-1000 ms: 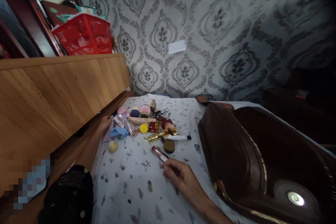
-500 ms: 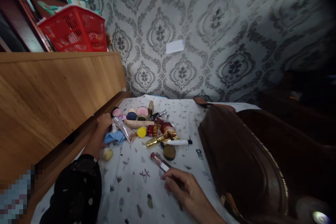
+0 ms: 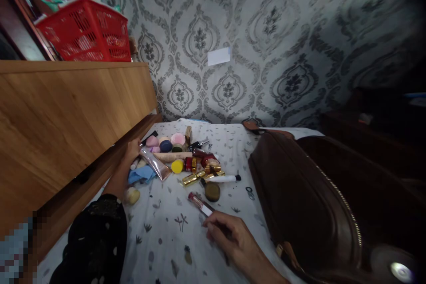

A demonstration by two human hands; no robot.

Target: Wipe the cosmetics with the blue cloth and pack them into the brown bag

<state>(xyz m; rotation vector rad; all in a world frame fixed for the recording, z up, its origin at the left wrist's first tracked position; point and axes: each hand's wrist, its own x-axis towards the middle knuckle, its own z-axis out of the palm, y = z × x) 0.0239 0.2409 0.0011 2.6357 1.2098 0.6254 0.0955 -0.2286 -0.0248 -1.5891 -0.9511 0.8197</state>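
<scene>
My right hand (image 3: 228, 237) rests on the patterned white bedsheet (image 3: 173, 235), fingers curled round the near end of a slim tube with a red tip (image 3: 199, 202). My left hand (image 3: 132, 150), in a dark dotted sleeve, reaches to the far left of a heap of cosmetics (image 3: 186, 162); its fingers are closed on a pinkish squeeze tube (image 3: 155, 164). Beside it lie a blue cloth (image 3: 141, 174) and a cream sponge (image 3: 132, 195). Gold lipsticks (image 3: 196, 177), a white pen-like stick (image 3: 222, 179) and a round dark compact (image 3: 212, 191) lie between the hands.
A large brown leather bag (image 3: 299, 204) with a gold zip fills the right side of the bed. A wooden headboard (image 3: 66, 115) runs along the left, with a red plastic basket (image 3: 84, 33) on top. Patterned grey wallpaper is behind.
My left hand has shifted slightly further along the headboard edge at the cosmetics heap. The right hand stays on the red-tipped tube. The camera has drifted a little right.
</scene>
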